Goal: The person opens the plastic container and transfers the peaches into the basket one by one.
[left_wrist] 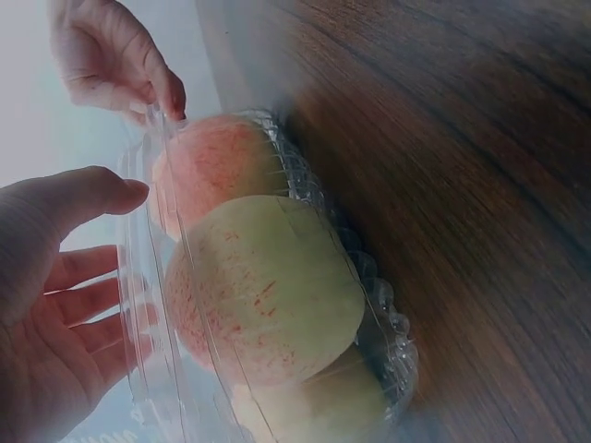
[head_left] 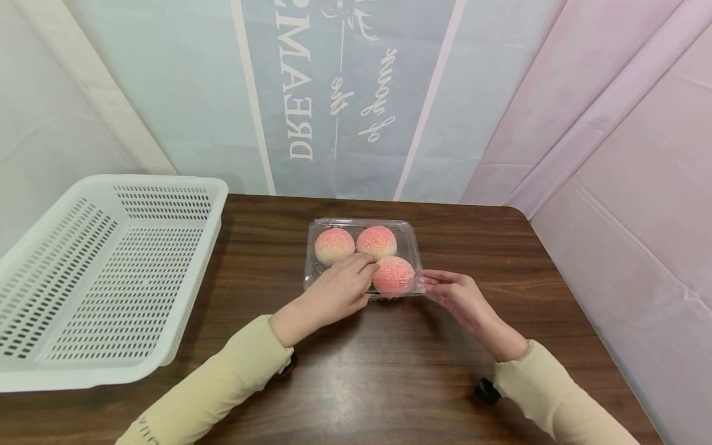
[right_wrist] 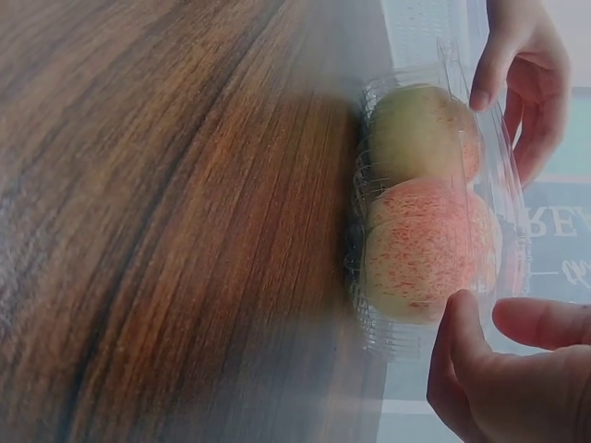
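Note:
A clear plastic clamshell box (head_left: 413,250) holds several round peaches, pink on top and pale yellow-green lower down. One peach (head_left: 393,276) shows at the box's front right; in the left wrist view a peach (left_wrist: 268,286) is seen through the front wall. My left hand (head_left: 343,281) lies over the lid's front left part, its fingers fairly straight on the plastic, thumb at the front edge. That hand hides part of the peaches in the head view. At the front right corner, my right hand (head_left: 458,301) pinches the lid's rim between thumb and fingers.
A white perforated plastic basket (head_left: 191,272) stands at the left of the dark wooden table (head_left: 356,383). Behind the table hangs a pale printed cloth (head_left: 356,123), and a light cloth wall (head_left: 639,216) borders the right side.

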Action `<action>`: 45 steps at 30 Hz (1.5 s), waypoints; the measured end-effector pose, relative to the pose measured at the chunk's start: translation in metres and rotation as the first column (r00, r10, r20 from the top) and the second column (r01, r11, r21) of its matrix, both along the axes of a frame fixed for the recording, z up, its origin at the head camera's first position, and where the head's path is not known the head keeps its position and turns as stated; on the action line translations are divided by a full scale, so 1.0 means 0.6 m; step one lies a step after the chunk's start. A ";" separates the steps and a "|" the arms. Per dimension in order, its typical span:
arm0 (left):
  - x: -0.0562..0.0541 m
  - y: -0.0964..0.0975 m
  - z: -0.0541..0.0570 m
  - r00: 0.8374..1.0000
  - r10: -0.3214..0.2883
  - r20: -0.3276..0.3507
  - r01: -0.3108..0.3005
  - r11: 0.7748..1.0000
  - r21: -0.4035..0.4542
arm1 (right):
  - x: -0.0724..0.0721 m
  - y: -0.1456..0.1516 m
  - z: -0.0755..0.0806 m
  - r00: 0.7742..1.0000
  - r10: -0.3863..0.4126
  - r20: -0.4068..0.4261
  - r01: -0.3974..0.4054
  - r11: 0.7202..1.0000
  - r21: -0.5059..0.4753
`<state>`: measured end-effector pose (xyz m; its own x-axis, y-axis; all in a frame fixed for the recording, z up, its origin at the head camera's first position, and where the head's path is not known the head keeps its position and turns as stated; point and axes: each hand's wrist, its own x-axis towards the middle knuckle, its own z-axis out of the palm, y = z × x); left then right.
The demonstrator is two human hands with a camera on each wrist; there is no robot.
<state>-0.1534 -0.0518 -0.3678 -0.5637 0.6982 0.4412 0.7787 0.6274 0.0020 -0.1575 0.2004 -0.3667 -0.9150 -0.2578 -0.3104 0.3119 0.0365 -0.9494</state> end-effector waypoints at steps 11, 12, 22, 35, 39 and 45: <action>0.000 0.015 0.002 0.999 0.038 0.024 -0.037 0.998 -0.055 | 0.000 0.004 -0.001 1.000 0.015 0.022 -0.014 0.999 -0.040; 0.000 0.016 0.002 0.999 0.038 0.019 -0.037 0.998 -0.060 | 0.000 0.004 -0.001 1.000 0.013 0.026 -0.012 0.999 -0.045; -0.001 0.024 0.000 1.000 0.025 -0.018 -0.026 0.999 -0.046 | -0.001 0.002 -0.001 0.999 -0.007 0.049 0.009 0.999 -0.043; -0.004 0.040 -0.002 0.998 0.007 -0.058 -0.011 0.998 -0.064 | 0.000 0.005 -0.002 0.999 0.015 0.044 -0.012 0.999 -0.051; -0.005 0.043 -0.004 0.996 0.008 -0.086 -0.014 0.997 -0.076 | 0.000 0.006 -0.003 0.999 0.023 0.038 -0.021 0.998 -0.052; -0.006 0.047 -0.007 0.994 0.005 -0.108 -0.013 0.997 -0.072 | -0.001 0.006 -0.006 0.999 0.031 0.026 -0.030 0.999 -0.043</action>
